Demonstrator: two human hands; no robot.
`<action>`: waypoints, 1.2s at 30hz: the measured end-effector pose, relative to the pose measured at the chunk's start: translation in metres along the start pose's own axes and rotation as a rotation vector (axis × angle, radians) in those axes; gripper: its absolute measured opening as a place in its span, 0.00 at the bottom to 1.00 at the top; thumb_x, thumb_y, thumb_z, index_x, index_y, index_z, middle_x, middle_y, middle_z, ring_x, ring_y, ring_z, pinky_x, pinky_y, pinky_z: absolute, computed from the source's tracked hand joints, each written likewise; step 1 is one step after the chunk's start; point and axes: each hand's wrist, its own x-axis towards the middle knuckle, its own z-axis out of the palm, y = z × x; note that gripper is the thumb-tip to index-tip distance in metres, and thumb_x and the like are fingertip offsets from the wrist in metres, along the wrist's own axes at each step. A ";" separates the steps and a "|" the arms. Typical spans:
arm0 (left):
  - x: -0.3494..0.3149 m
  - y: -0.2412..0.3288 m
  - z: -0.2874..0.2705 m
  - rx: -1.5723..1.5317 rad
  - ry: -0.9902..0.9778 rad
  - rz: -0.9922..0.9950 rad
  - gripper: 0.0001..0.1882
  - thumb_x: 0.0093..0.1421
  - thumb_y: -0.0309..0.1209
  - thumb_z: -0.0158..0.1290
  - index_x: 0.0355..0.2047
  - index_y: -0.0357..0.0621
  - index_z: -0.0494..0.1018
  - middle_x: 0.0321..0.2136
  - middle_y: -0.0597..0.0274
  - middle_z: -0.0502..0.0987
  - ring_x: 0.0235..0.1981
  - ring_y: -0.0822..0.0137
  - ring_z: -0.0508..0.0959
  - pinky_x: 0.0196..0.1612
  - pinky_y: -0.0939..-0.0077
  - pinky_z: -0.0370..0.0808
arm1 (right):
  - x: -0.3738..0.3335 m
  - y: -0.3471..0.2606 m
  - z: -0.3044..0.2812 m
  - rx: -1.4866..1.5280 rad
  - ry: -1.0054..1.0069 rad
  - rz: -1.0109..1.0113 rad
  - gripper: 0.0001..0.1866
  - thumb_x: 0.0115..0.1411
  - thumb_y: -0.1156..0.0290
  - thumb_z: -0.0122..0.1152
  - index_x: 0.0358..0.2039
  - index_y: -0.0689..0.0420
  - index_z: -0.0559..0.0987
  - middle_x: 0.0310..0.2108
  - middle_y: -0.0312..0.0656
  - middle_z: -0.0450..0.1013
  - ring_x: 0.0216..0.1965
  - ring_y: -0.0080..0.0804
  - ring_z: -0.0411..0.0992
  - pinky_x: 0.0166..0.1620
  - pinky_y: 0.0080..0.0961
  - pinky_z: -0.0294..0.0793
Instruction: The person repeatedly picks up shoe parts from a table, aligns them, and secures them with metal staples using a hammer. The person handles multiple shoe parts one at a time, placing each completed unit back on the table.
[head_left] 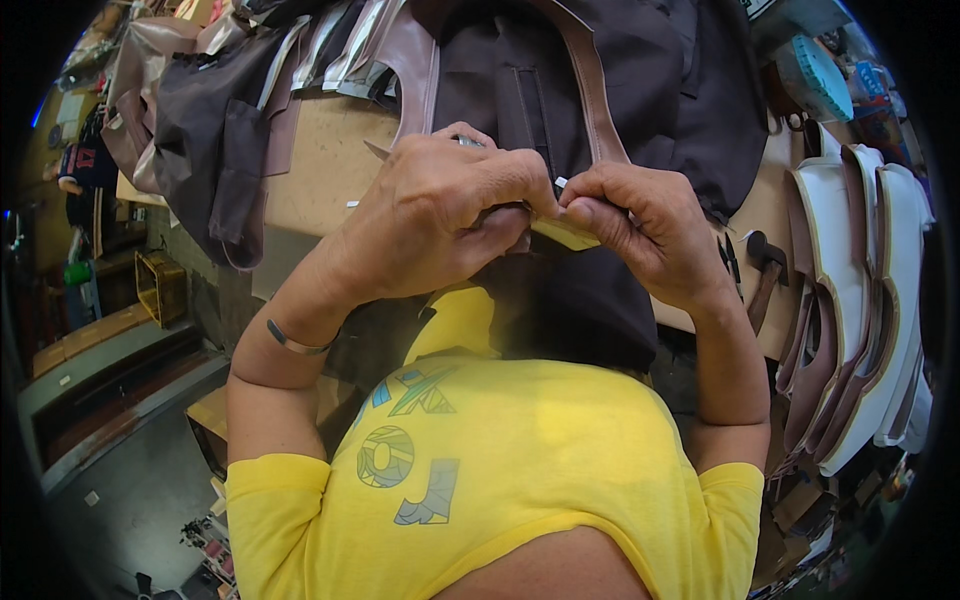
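My left hand (445, 205) and my right hand (645, 225) meet at the table's near edge, fingers bent and thumbs pinching. A small white piece (561, 183) shows between the fingertips; its kind, and which hand grips it, I cannot make out. Under and beyond the hands spreads dark brown fabric (640, 90), with a stitched, zipper-like strip (530, 110) in it. A curved mauve-brown leather band (590, 90) runs along the fabric down to my right hand. My left palm hides what lies beneath it.
Right of my hands lie a hammer (766, 285) and a dark slim tool (731, 262). White and mauve leather pieces (850, 300) hang stacked at the table's right edge. More dark fabric (205, 140) drapes over the left side. A yellow crate (160, 285) stands at far left.
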 end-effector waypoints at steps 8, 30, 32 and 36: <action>0.003 0.009 -0.002 -0.014 0.028 -0.171 0.10 0.40 0.15 0.51 0.26 0.37 0.72 0.22 0.60 0.73 0.23 0.67 0.74 0.27 0.80 0.69 | -0.003 -0.005 0.019 -0.459 0.362 -0.267 0.11 0.42 0.75 0.61 0.29 0.57 0.73 0.23 0.38 0.67 0.22 0.34 0.70 0.26 0.25 0.69; 0.003 0.003 0.007 -0.029 0.118 -0.136 0.11 0.40 0.16 0.54 0.26 0.43 0.76 0.23 0.68 0.77 0.26 0.73 0.74 0.34 0.81 0.68 | -0.007 -0.002 0.008 -0.027 0.282 -0.033 0.08 0.46 0.81 0.58 0.30 0.63 0.75 0.26 0.43 0.73 0.26 0.35 0.73 0.30 0.21 0.72; 0.003 0.002 0.006 -0.022 0.110 -0.119 0.11 0.40 0.17 0.54 0.26 0.44 0.76 0.22 0.68 0.77 0.25 0.73 0.74 0.33 0.80 0.67 | -0.007 -0.001 0.008 0.047 0.263 0.048 0.08 0.47 0.81 0.58 0.30 0.63 0.75 0.26 0.44 0.73 0.26 0.36 0.73 0.30 0.22 0.72; 0.001 -0.002 0.005 0.021 0.078 -0.058 0.12 0.39 0.17 0.54 0.26 0.44 0.76 0.21 0.67 0.76 0.22 0.72 0.73 0.32 0.78 0.66 | -0.006 -0.002 0.004 0.086 0.196 0.121 0.07 0.48 0.80 0.56 0.30 0.63 0.74 0.25 0.46 0.73 0.25 0.36 0.73 0.30 0.22 0.70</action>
